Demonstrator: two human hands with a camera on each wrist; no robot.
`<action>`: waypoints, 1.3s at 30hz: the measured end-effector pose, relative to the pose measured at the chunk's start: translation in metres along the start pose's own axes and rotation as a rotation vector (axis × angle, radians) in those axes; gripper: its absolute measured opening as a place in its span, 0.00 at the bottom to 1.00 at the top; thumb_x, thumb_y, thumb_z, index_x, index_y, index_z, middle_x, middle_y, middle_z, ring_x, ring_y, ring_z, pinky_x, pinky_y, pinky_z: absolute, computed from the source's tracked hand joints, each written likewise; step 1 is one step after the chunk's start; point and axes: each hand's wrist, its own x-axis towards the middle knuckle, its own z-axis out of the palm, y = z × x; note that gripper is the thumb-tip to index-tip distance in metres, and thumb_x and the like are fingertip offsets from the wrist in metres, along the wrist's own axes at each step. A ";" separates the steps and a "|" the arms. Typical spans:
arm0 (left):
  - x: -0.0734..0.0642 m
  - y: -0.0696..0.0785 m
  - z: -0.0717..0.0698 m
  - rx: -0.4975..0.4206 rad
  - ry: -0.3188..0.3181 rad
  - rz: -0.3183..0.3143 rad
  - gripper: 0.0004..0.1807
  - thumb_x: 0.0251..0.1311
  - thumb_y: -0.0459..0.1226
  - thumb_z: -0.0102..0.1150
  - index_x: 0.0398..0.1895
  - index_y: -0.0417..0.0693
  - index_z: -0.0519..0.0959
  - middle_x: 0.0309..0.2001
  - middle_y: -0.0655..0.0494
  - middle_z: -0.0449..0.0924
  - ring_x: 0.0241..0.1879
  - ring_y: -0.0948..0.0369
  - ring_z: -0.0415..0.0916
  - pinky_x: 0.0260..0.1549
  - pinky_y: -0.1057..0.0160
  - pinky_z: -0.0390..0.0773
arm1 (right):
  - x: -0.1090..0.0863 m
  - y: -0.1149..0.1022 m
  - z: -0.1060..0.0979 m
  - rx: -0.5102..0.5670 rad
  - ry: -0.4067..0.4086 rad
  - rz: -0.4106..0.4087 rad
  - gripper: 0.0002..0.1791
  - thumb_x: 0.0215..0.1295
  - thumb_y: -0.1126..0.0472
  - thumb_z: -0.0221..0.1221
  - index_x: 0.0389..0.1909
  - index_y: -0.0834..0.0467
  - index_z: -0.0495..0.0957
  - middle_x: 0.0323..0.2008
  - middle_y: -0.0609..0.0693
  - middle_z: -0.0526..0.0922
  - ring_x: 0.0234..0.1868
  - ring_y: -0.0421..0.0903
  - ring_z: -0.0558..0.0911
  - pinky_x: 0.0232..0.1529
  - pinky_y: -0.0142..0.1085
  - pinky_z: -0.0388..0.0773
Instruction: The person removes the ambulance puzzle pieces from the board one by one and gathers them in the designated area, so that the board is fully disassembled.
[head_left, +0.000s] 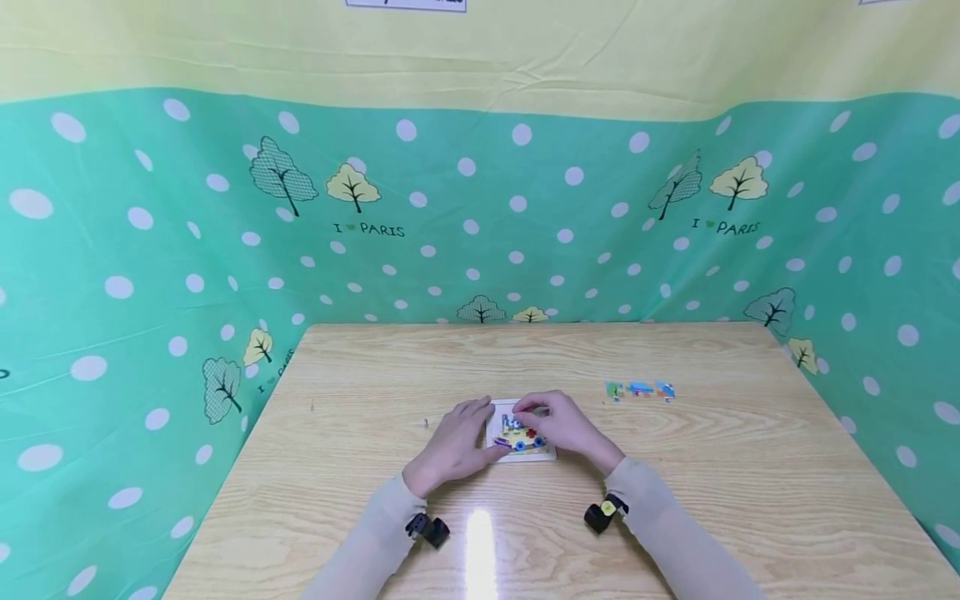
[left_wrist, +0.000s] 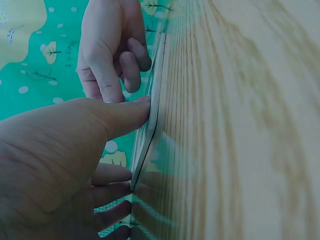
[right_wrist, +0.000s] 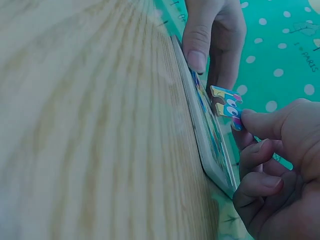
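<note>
Right wrist view: a puzzle piece (right_wrist: 229, 104) is pinched above the puzzle tray (head_left: 534, 457) by the right grip (head_left: 558, 423); the tray's edge is touched by the left grip (head_left: 456, 442), thumb and fingers apart. Placement seems underway; careful alignment is likely needed next.

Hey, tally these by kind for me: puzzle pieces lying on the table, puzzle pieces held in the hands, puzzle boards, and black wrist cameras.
Puzzle pieces on the table: 3
Puzzle piece held in the right hand: 1
Puzzle board: 1
Black wrist cameras: 2
Total: 7
</note>
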 end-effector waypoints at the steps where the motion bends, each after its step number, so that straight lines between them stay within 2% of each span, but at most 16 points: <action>1: 0.000 0.000 0.000 -0.003 0.000 0.000 0.47 0.69 0.60 0.63 0.79 0.37 0.67 0.80 0.40 0.65 0.79 0.40 0.62 0.77 0.36 0.65 | -0.001 0.001 -0.001 -0.006 0.007 0.003 0.09 0.76 0.58 0.63 0.50 0.52 0.89 0.49 0.48 0.90 0.42 0.41 0.84 0.47 0.38 0.83; 5: 0.000 0.000 0.000 -0.009 0.004 0.000 0.47 0.68 0.60 0.64 0.79 0.37 0.67 0.80 0.40 0.65 0.79 0.39 0.62 0.77 0.35 0.65 | -0.003 0.003 -0.006 -0.020 0.031 0.019 0.10 0.76 0.56 0.64 0.51 0.52 0.89 0.50 0.46 0.90 0.50 0.42 0.84 0.57 0.45 0.82; 9: 0.000 0.001 0.000 -0.004 0.002 -0.001 0.47 0.69 0.60 0.64 0.79 0.37 0.67 0.81 0.40 0.64 0.80 0.39 0.62 0.77 0.36 0.64 | -0.006 0.006 -0.012 -0.024 0.046 0.022 0.10 0.76 0.56 0.64 0.52 0.52 0.89 0.52 0.46 0.90 0.54 0.44 0.85 0.62 0.49 0.81; 21: 0.001 0.000 0.001 -0.023 -0.004 -0.015 0.46 0.69 0.59 0.64 0.79 0.37 0.67 0.81 0.40 0.64 0.80 0.40 0.61 0.78 0.37 0.63 | -0.011 0.019 -0.029 -0.021 0.078 0.022 0.10 0.76 0.57 0.65 0.51 0.54 0.90 0.50 0.49 0.91 0.54 0.47 0.86 0.60 0.48 0.83; 29: 0.000 0.001 0.001 -0.037 -0.008 -0.023 0.47 0.68 0.59 0.65 0.79 0.37 0.67 0.81 0.40 0.64 0.80 0.40 0.61 0.79 0.37 0.63 | -0.015 0.027 -0.036 -0.040 0.097 0.031 0.11 0.76 0.58 0.63 0.52 0.54 0.89 0.51 0.51 0.91 0.56 0.50 0.86 0.64 0.53 0.82; 39: -0.001 0.001 0.001 -0.037 -0.008 -0.026 0.47 0.68 0.59 0.65 0.79 0.37 0.67 0.81 0.40 0.64 0.81 0.40 0.60 0.79 0.37 0.62 | -0.021 0.036 -0.048 -0.049 0.120 0.051 0.11 0.77 0.58 0.63 0.53 0.56 0.89 0.52 0.52 0.91 0.57 0.52 0.86 0.64 0.54 0.82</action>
